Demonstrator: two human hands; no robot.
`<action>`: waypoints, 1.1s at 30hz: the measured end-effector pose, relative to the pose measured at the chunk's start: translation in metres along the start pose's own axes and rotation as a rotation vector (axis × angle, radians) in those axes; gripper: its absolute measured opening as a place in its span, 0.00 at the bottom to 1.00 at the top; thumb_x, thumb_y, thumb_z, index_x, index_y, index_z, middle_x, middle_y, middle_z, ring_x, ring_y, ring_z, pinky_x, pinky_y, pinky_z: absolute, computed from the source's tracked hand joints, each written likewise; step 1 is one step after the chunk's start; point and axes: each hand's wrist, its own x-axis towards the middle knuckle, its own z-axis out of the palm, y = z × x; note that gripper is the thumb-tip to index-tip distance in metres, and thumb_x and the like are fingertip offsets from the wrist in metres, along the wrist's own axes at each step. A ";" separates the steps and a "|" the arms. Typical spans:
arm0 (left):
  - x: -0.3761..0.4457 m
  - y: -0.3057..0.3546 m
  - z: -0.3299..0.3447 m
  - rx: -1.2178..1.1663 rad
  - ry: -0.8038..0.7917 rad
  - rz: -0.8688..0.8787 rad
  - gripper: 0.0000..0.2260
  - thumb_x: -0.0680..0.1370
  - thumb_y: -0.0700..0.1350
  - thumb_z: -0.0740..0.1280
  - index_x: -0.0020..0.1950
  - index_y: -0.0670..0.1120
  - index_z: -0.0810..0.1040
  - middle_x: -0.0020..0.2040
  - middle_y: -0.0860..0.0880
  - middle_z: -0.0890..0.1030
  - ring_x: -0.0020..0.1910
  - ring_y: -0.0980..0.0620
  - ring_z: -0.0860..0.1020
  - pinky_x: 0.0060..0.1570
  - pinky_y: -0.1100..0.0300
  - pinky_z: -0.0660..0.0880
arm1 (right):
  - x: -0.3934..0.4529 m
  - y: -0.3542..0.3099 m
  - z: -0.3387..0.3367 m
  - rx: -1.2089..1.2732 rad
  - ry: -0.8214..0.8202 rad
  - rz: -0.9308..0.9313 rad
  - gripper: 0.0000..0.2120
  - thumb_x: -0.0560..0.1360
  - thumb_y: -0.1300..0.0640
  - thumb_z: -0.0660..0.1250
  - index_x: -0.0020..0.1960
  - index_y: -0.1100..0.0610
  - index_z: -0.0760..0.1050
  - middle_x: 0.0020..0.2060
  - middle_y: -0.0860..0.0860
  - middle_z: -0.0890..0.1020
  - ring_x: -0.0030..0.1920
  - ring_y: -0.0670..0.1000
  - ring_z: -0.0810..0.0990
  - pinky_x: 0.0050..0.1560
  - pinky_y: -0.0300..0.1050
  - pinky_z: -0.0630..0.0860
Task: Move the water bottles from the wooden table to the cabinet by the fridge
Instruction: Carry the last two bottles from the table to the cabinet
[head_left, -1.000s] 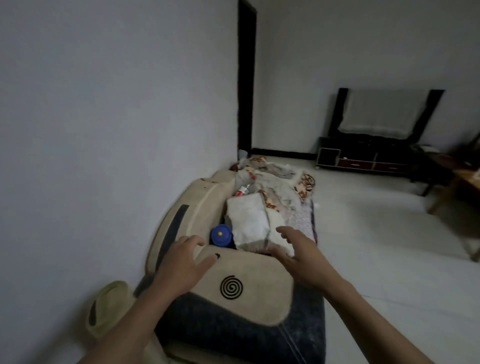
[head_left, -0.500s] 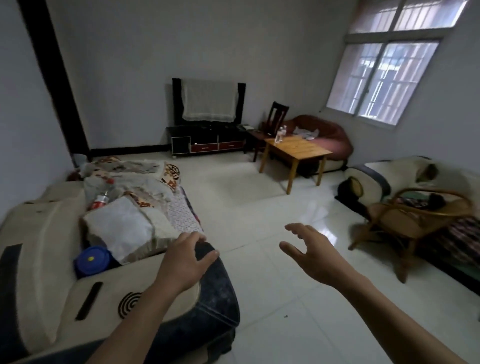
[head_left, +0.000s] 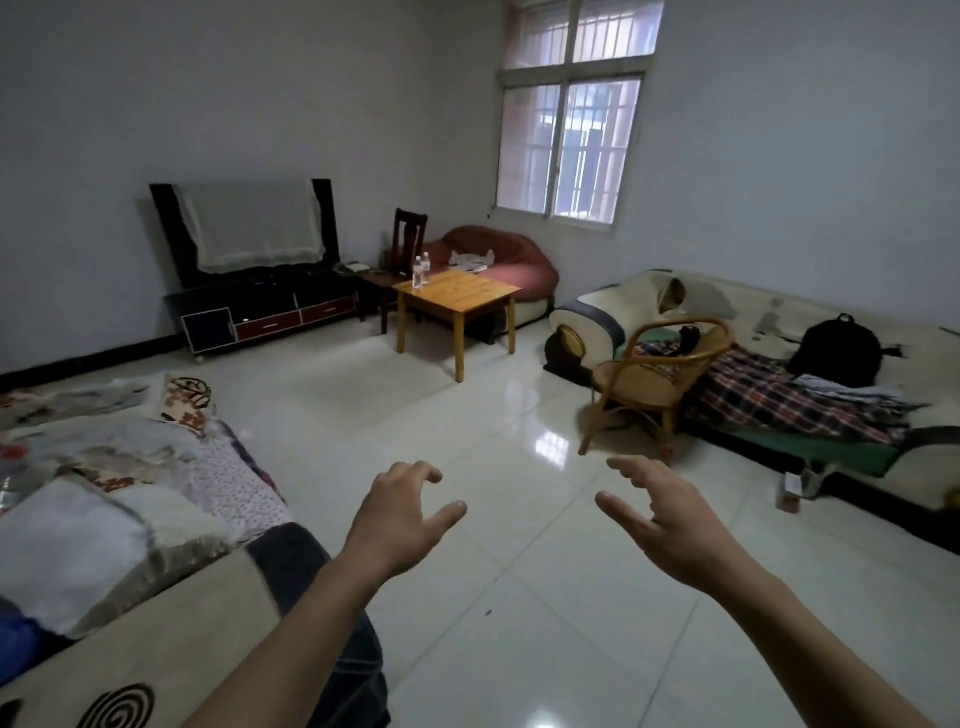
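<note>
Since view swung right, left hand (head_left: 397, 522) off sofa arm (head_left: 171, 639), empty.

I can read no text, number or brand anywhere from here. The two water bottles (head_left: 420, 270) on the far wooden table (head_left: 460, 295) carry labels too small for me to make out. The near left sofa arm (head_left: 156, 654) bears only a black spiral mark (head_left: 117, 707), which is a pattern and not lettering.
</note>
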 end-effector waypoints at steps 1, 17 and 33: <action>0.002 0.014 0.008 0.007 -0.011 0.008 0.22 0.74 0.63 0.67 0.63 0.53 0.73 0.63 0.53 0.74 0.62 0.53 0.72 0.59 0.57 0.72 | -0.004 0.013 -0.008 0.012 0.008 0.010 0.28 0.74 0.34 0.61 0.70 0.44 0.66 0.68 0.46 0.72 0.65 0.45 0.71 0.63 0.48 0.74; 0.057 0.142 0.073 0.071 -0.005 0.123 0.23 0.74 0.62 0.69 0.64 0.52 0.74 0.64 0.52 0.75 0.62 0.52 0.73 0.60 0.55 0.73 | -0.008 0.132 -0.097 0.047 0.103 0.087 0.27 0.76 0.38 0.62 0.71 0.47 0.67 0.68 0.48 0.73 0.65 0.47 0.72 0.64 0.46 0.72; 0.248 0.110 0.096 -0.108 -0.052 0.235 0.23 0.75 0.61 0.68 0.66 0.52 0.73 0.64 0.52 0.74 0.61 0.54 0.73 0.57 0.59 0.73 | 0.167 0.121 -0.098 -0.151 0.161 0.162 0.27 0.76 0.40 0.65 0.72 0.49 0.67 0.67 0.49 0.73 0.62 0.46 0.72 0.59 0.41 0.69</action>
